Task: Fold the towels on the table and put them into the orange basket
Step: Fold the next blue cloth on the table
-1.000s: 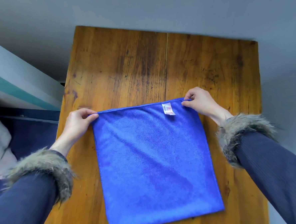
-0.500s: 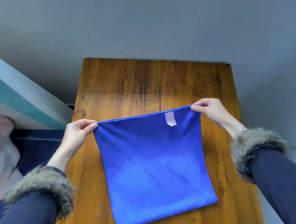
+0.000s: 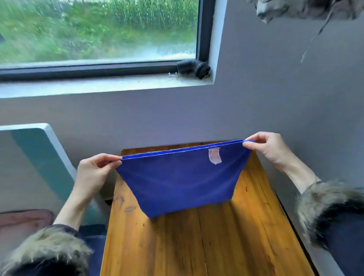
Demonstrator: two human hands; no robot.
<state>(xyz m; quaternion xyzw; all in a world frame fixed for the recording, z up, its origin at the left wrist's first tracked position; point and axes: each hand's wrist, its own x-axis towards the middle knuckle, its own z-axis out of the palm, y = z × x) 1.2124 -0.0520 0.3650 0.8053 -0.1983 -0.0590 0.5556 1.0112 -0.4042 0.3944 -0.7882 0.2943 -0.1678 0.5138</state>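
A blue towel [image 3: 183, 180] with a small white label near its top right hangs in the air over the wooden table [image 3: 204, 243]. Its top edge is stretched tight and shows two layers. My left hand [image 3: 93, 173] pinches the top left corner. My right hand [image 3: 267, 147] pinches the top right corner. The towel's bottom edge hangs just above or at the table top; I cannot tell if it touches. No orange basket is in view.
A grey wall stands right behind the table, with a window and sill above. A dark round object [image 3: 194, 67] lies on the sill. A teal and white panel [image 3: 39, 159] stands to the left. A pinkish cloth [image 3: 18, 222] lies at the lower left.
Both hands have raised the towel off the table by its far corners, so it now hangs upright. My view has tilted up, bringing the wall and window in.
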